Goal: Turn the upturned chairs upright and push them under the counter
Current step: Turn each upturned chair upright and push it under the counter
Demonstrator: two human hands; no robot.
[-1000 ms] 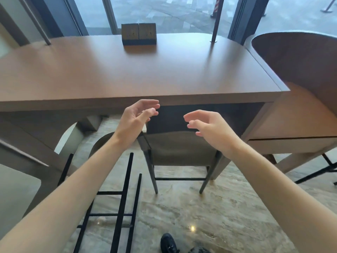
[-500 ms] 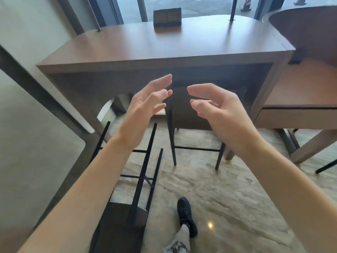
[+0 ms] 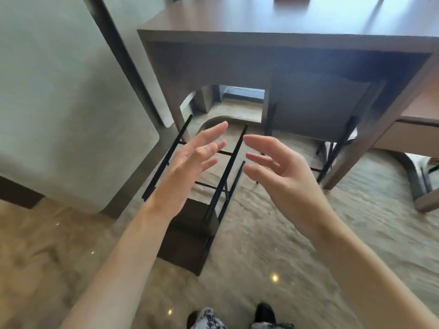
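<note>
— Wood is what fills most of the view: the counter [image 3: 273,22], brown on top, with a deep apron and a shadowed bay underneath. Why is one chair already in there?

— That tucked chair [image 3: 318,105] stands upright on its black legs with its seat back in the shade of the bay, which I take as the finished state the task asks for. It shows where the other should end up.

— And the other?

— The upturned chair [image 3: 190,236] lies on the floor [image 3: 297,233] just left of the bay, dark seat block nearest the person, thin black legs running away toward the counter. It needs lifting onto its feet first.

— So why are the hands held like that?

— Both hang above its legs, touching nothing. The left hand [image 3: 190,167] has fingers straight and spread; the right hand [image 3: 282,174] is relaxed, loosely curved, palm facing the left. I'd judge they are set to take the frame from both sides.

— The room?

— Pale polished stone with glints of light, a grey-green wall panel [image 3: 59,96] on the left, a dark shoe [image 3: 264,312] at the bottom edge.
</note>
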